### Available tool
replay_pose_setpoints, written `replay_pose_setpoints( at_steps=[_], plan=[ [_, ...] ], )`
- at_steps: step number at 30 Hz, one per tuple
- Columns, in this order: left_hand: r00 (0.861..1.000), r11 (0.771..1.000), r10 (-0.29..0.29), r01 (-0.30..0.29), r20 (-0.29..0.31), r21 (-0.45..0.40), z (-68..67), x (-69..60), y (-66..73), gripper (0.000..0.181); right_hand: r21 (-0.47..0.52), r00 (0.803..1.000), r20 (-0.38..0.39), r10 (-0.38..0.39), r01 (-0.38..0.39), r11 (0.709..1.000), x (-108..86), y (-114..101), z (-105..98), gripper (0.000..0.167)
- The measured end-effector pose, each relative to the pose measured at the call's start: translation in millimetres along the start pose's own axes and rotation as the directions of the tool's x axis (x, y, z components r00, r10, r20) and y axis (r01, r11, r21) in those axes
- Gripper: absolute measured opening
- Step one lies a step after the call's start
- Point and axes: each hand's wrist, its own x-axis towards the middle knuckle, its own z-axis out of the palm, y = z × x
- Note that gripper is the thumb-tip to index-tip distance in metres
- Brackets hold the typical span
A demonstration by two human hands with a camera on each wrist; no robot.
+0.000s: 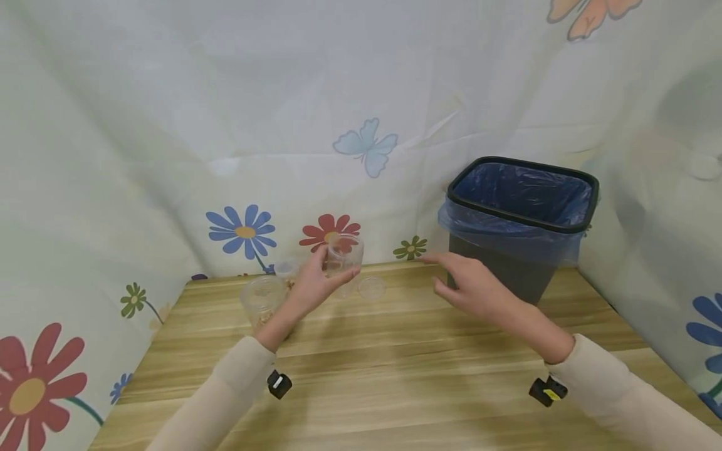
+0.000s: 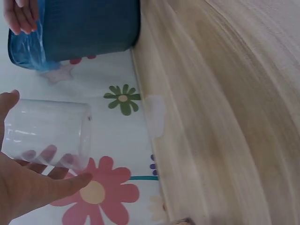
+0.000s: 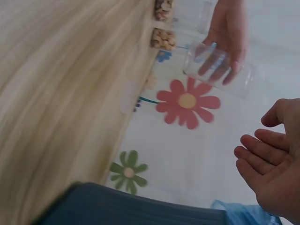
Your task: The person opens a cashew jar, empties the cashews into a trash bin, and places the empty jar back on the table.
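Cream sleeves (image 1: 217, 394) stretch over a wood-grain bench (image 1: 395, 382) as a person's left hand (image 1: 316, 282) grips a clear jar (image 1: 346, 252), fingers curled about its side. The jar hangs roughly upright, clear of the surface, in front of a red flower printed on the white cloth (image 1: 225, 113) behind. The right hand (image 1: 474, 285) floats just in front of a dark bin (image 1: 502, 263), holding nothing, its fingers lightly bent and the thumb well apart from them. A blue bag (image 1: 479, 218) lines the bin and folds over its rim at the bench's right rear. Between jar and bin, a thin clear disc (image 1: 372, 288) lies flat near the back edge, closer to the jar. Left of the left hand stand two see-through tubs, one nearer (image 1: 262, 294), one farther back (image 1: 286, 269), partly hidden by the hand; the right wrist view shows brown pieces (image 3: 163, 39) inside both.
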Motion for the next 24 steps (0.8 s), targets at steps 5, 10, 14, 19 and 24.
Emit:
replay_pose_setpoints(
  at_steps=[5,10,14,19,24],
  plan=[
    [0.999,0.999,-0.03,0.03,-0.015,-0.028,9.8,4.5,-19.0,0.066,0.007,0.999,0.035,-0.008,0.007,1.0,8.9,8,28,0.04],
    [0.998,0.997,-0.053,0.051,-0.044,-0.052,23.1,13.4,-41.1,0.069,0.02,0.998,0.057,0.001,-0.002,1.0,19.3,16,52,0.04],
    [0.991,0.991,-0.121,0.118,-0.056,-0.067,31.8,17.6,-52.7,0.068,0.016,0.997,0.082,-0.006,0.005,1.0,26.0,22,72,0.039],
    [0.981,0.985,-0.172,0.169,-0.084,-0.042,37.1,19.6,-59.2,0.061,0.026,0.992,0.123,-0.007,0.004,1.0,30.9,30,90,0.04],
    [0.98,0.983,-0.18,0.177,-0.089,-0.045,42.6,22.5,-66.3,0.07,-0.016,0.983,0.184,0.024,-0.021,1.0,32.1,36,99,0.045]
  ],
)
